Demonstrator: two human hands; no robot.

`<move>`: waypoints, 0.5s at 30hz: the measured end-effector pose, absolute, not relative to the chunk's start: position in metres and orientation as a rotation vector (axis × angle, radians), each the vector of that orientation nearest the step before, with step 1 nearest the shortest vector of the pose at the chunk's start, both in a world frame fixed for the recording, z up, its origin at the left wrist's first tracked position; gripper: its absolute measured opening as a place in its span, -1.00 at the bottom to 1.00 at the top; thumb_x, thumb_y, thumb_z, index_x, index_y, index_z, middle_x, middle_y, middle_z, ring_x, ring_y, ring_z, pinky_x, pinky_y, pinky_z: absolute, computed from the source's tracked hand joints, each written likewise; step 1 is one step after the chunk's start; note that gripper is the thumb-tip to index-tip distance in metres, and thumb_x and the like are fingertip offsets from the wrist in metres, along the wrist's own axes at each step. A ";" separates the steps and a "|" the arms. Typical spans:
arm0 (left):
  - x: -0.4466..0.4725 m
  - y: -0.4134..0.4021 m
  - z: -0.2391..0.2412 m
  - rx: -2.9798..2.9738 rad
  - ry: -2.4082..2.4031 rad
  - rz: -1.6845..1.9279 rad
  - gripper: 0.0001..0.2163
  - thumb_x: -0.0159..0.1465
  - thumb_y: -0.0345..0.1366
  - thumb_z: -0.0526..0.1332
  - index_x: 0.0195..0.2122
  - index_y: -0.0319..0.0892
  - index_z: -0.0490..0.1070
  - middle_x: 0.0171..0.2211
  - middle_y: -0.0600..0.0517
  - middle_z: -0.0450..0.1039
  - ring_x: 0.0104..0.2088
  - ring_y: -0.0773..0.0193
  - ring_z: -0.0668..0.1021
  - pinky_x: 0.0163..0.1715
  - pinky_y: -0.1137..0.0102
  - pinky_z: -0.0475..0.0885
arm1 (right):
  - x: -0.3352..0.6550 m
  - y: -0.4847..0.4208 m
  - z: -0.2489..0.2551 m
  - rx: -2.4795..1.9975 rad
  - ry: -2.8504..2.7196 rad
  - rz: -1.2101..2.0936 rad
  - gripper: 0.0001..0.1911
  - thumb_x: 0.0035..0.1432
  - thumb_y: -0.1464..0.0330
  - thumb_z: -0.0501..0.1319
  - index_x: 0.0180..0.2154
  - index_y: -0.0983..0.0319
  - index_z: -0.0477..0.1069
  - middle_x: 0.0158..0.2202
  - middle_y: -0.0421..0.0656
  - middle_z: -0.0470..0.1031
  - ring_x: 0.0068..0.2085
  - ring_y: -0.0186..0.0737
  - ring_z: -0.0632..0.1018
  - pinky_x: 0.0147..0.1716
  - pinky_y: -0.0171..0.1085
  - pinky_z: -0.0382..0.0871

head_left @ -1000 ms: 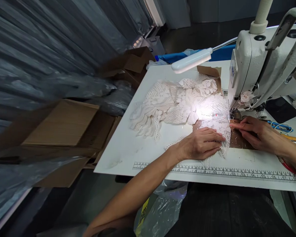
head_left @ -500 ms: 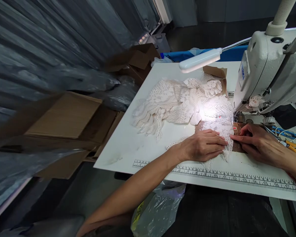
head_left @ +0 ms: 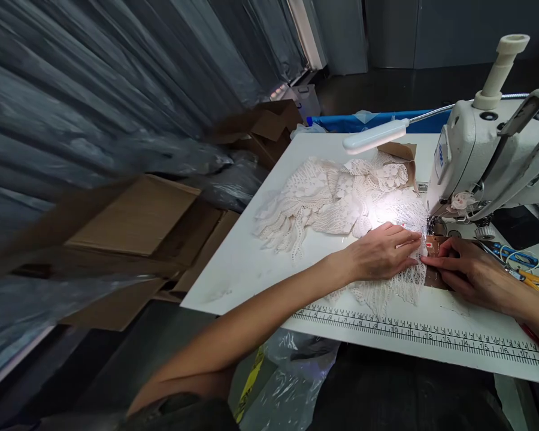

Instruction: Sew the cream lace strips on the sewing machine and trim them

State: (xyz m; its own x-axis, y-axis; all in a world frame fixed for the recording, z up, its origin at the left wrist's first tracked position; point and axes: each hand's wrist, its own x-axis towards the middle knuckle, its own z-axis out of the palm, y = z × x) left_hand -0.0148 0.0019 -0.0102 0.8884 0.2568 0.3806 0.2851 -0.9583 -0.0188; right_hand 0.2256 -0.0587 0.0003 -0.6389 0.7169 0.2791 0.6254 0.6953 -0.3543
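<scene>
Cream lace fabric (head_left: pixel 327 203) lies bunched on the white table, its near part running beside the needle area of the sewing machine (head_left: pixel 465 161). My left hand (head_left: pixel 386 251) rests palm down on the lace, fingers stretched out toward the presser foot (head_left: pixel 430 226). From the other side, my right hand (head_left: pixel 471 269) touches the lace's right edge with a straight index fingertip; its thumb is bent and apart from that finger. Beneath this hand is a brown plate (head_left: pixel 435 280) with a small red mark. Part of the lace is hidden under my left hand.
A lit lamp (head_left: pixel 376 136) hangs over the lace. Scissors with orange handles (head_left: pixel 536 280) and a blue-handled tool (head_left: pixel 516 254) lie right of my right hand. A printed ruler (head_left: pixel 413 334) follows the table's front edge. Open cardboard boxes (head_left: pixel 132 215) stand at left.
My left hand has moved up and slightly right over the lace, nearer the presser foot, uncovering the lace's near end. My right hand stays at the lace edge. The whole view has shifted a little.
</scene>
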 end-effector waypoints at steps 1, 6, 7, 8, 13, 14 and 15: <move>-0.013 0.004 -0.011 -2.992 -0.426 -0.547 -0.64 0.50 -0.17 -0.05 0.02 -0.35 0.38 0.01 -0.24 0.50 -0.13 0.14 0.56 -0.18 0.22 0.52 | 0.226 -0.059 0.000 -1.037 -2.506 0.310 -0.65 0.29 0.44 0.08 -0.05 0.11 0.59 -0.28 -0.07 0.46 -0.30 -0.20 0.50 -0.33 -0.22 0.44; -0.011 0.004 -0.015 -2.982 -0.403 -0.579 -0.58 0.50 -0.12 -0.08 0.02 -0.43 0.35 0.05 -0.30 0.46 -0.05 0.04 0.55 -0.12 0.18 0.52 | 0.225 -0.060 -0.003 -1.031 -2.512 0.289 -0.68 0.29 0.45 0.09 -0.09 0.13 0.59 -0.29 -0.07 0.46 -0.29 -0.19 0.50 -0.32 -0.23 0.42; -0.012 0.003 -0.016 -2.971 -0.397 -0.607 -0.57 0.50 -0.11 -0.08 0.02 -0.42 0.35 0.06 -0.31 0.45 -0.05 0.04 0.54 -0.12 0.18 0.52 | 0.225 -0.060 -0.003 -1.034 -2.509 0.287 -0.67 0.29 0.45 0.09 -0.09 0.14 0.59 -0.28 -0.07 0.46 -0.28 -0.19 0.50 -0.32 -0.23 0.42; -0.013 0.002 -0.016 -2.958 -0.405 -0.638 -0.58 0.50 -0.11 -0.08 0.01 -0.41 0.35 0.05 -0.31 0.45 -0.05 0.05 0.54 -0.13 0.19 0.52 | 0.225 -0.060 -0.003 -1.037 -2.506 0.288 -0.67 0.29 0.46 0.09 -0.08 0.14 0.59 -0.28 -0.07 0.46 -0.27 -0.18 0.50 -0.31 -0.23 0.42; -0.017 0.003 -0.014 -2.886 -0.856 -0.751 -0.69 0.49 -0.18 -0.02 -0.11 -0.30 0.42 -0.19 -0.13 0.52 -0.27 0.21 0.55 -0.34 0.30 0.49 | 0.225 -0.061 -0.002 -1.079 -2.528 0.309 -0.69 0.31 0.44 0.08 -0.11 0.14 0.59 -0.26 -0.07 0.47 -0.27 -0.19 0.50 -0.28 -0.21 0.42; -0.018 0.004 -0.014 -2.884 -0.964 -0.725 -0.72 0.47 -0.20 0.02 -0.15 -0.28 0.43 -0.23 -0.10 0.52 -0.29 0.23 0.54 -0.38 0.33 0.46 | 0.225 -0.061 -0.002 -1.082 -2.523 0.303 -0.68 0.31 0.44 0.07 -0.12 0.14 0.60 -0.26 -0.07 0.47 -0.27 -0.18 0.50 -0.28 -0.21 0.42; -0.018 0.005 -0.012 -2.883 -1.053 -0.681 -0.75 0.45 -0.21 0.06 -0.19 -0.26 0.45 -0.25 -0.08 0.51 -0.32 0.25 0.52 -0.41 0.35 0.44 | 0.225 -0.061 -0.002 -1.080 -2.517 0.292 -0.67 0.32 0.43 0.06 -0.11 0.14 0.60 -0.26 -0.06 0.47 -0.28 -0.18 0.50 -0.29 -0.20 0.41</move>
